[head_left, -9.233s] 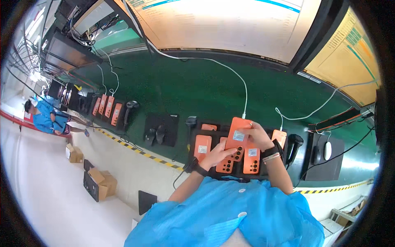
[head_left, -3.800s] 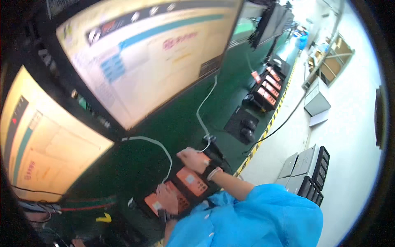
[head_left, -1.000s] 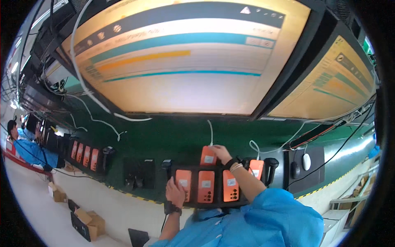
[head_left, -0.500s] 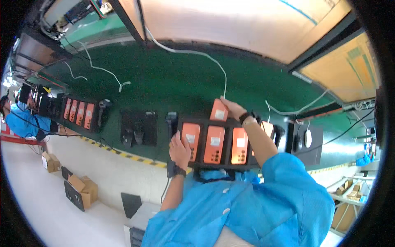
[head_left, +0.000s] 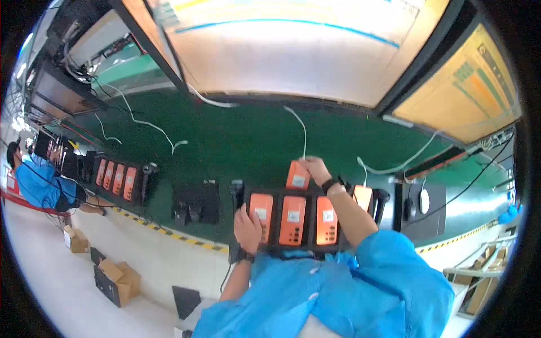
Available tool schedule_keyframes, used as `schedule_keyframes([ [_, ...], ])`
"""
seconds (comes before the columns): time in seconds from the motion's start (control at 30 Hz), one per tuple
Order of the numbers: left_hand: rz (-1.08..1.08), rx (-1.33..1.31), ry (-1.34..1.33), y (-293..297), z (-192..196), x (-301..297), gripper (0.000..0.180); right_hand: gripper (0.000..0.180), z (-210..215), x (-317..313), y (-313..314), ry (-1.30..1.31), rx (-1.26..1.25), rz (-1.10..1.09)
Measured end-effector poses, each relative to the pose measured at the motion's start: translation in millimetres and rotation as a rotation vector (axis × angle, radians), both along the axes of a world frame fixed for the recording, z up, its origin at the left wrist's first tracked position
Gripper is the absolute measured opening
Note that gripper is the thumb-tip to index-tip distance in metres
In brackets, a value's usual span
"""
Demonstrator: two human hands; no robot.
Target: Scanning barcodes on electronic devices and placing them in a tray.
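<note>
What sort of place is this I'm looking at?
Most likely a factory floor with electronics workstations: orange smartphones lie in a black tray, what looks like a handheld scanner stands beside it, and yellow-and-black hazard tape runs along the near edge of the green bench.

r fingers (head_left: 310, 163) at cabled end of orange phone (head_left: 297, 176), l fingers (head_left: 243, 216) at leftmost phone (head_left: 262, 203) in near blk tray (head_left: 276, 221).

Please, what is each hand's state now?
Left hand: open, at the side of an orange phone.
Right hand: at the top of a cabled phone; firm grip cannot be told.
</note>
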State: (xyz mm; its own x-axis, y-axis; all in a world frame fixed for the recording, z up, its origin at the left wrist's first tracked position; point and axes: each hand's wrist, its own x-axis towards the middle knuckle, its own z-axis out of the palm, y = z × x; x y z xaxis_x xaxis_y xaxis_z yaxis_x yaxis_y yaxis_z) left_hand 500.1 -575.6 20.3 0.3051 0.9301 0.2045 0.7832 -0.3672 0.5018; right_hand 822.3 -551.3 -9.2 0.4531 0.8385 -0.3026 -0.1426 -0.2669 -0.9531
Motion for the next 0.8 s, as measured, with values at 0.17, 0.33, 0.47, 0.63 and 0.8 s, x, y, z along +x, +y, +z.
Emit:
schedule_keyframes([
  [0.17,-0.208,0.149,-0.165,27,18,62,0.042,0.029,-19,3,15,-0.440,0.123,-0.290],
  [0.33,-0.407,-0.008,0.067,59,-12,105,0.037,0.031,13,-11,12,-0.309,-0.105,0.044],
  [0.47,-0.586,-0.215,0.274,73,4,125,0.040,0.029,1,7,-8,-0.364,-0.041,0.187],
  [0.63,-0.501,-0.509,0.066,93,-15,144,0.049,0.028,9,4,-2,-0.365,-0.002,0.262],
  [0.8,-0.549,-0.908,-0.239,115,-17,163,0.037,0.040,-8,11,-8,-0.120,0.242,0.003],
])
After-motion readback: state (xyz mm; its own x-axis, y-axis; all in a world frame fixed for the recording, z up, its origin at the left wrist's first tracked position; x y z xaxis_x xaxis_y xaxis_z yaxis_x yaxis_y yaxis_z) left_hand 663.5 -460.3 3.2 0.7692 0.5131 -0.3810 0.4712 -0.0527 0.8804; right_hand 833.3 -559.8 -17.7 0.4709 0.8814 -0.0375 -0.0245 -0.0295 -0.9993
